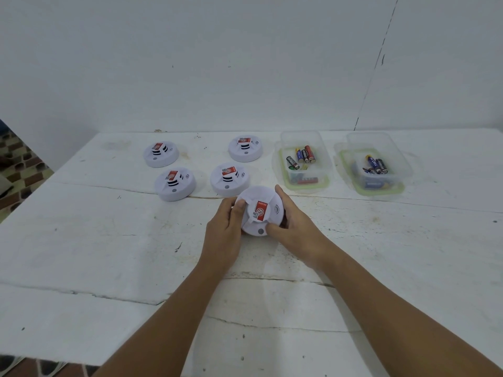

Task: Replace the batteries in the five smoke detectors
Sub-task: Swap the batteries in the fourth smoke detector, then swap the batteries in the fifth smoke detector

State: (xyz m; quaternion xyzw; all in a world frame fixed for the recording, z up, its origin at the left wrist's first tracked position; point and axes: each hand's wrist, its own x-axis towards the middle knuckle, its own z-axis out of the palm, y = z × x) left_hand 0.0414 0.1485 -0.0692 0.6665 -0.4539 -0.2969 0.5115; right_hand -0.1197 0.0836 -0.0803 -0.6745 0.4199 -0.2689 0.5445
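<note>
Head view: we see both hands grasping one smoke detector (260,213) between them, raised slightly or resting on the white desk (109,240); which, we cannot tell. Our left hand (227,232) curls round its left rim with the thumb on the raised centre, while our right hand (294,229) wraps the right rim, thumb near the small grey button. Relative to this held detector, four more detectors (230,179) lie just beyond and to the left, and two clear plastic tubs stand beyond and to the right, the nearer tub (302,159) and the farther tub (375,164), each holding loose cylindrical batteries. We judge the step to be opening the housing: one hand should brace the base as the other twists, with even pressure so the thin shell does not crack. Each detector is a smooth white plastic disc with a red label; the desk is scuffed, cracked painted board.
</note>
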